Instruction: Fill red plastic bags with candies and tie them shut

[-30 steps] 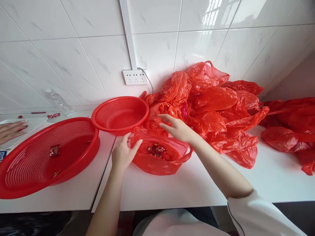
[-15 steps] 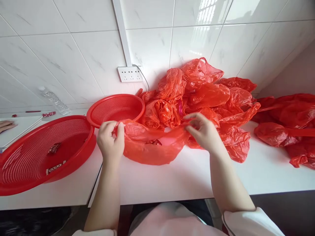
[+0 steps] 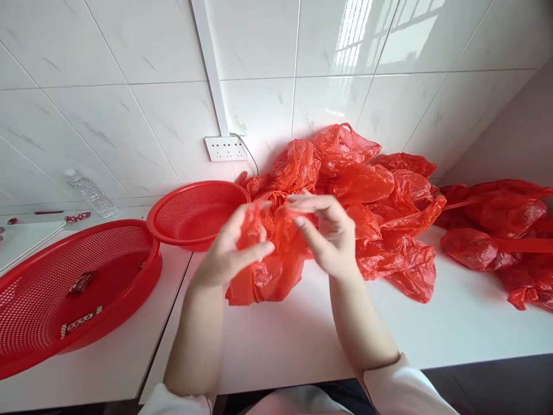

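Broad, Even Hold for Thin Red Film

The left hand [image 3: 235,248] curves around the upper part of a red plastic bag [image 3: 276,279], thumb well apart from the fingers and film between them; blur hides whether they pinch it, so I cannot tell. The right hand [image 3: 328,236] bends thumb and fingers towards the same film from the other side; whether they grasp it, I cannot tell either. The bag hangs crumpled between and below both hands, on or just above the white table [image 3: 302,346]. Such film probably tears under a fingertip tug, so a broad, matched hold on both sides should serve best, with the bag's base supported. The smaller basket [image 3: 196,244] stands just beyond the left hand and the pile of red bags [image 3: 363,184] close behind the right: loose film had better stay clear of both. Farther left is the larger basket [image 3: 147,288].
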Available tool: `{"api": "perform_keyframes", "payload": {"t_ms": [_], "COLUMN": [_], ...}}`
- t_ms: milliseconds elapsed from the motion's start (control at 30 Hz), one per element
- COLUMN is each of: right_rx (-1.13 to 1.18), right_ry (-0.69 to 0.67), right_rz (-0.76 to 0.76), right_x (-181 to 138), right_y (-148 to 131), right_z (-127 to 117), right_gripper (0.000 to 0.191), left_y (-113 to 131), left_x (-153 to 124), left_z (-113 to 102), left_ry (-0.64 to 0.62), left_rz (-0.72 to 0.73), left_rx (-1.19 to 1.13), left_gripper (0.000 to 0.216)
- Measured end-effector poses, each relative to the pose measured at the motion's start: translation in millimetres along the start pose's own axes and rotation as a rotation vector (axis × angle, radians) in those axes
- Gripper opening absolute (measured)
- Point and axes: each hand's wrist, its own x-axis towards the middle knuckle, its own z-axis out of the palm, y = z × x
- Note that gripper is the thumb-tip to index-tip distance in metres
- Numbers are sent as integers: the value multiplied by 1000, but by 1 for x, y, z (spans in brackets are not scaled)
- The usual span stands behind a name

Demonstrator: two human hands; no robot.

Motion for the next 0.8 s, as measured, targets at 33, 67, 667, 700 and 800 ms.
{"api": "perform_keyframes", "payload": {"t_ms": [33, 67, 667, 700, 800], "right_rx": [-23, -37, 71, 44, -9], "right_ry": [-113, -220, -435, -392, -423], "right_rz": [-9, -20, 268, 242, 163], "right_x": [-2, -3, 5, 5, 5], "right_y": [-2, -3, 26, 26, 23], "right_z": [2, 3, -14, -15, -21], "right_gripper": [14, 15, 14, 15, 18], "left_y": [0, 0, -14, -14, -19], "left_x": [2, 3, 11, 12, 17], "left_z": [7, 14, 11, 9, 1], "left_ry": [-77, -143, -82, -47, 56], "left_rz": [-20, -21, -319, -325, -357], "left_rx": [31, 50, -303, -287, -251], "left_gripper": [54, 48, 36, 35, 32]}}
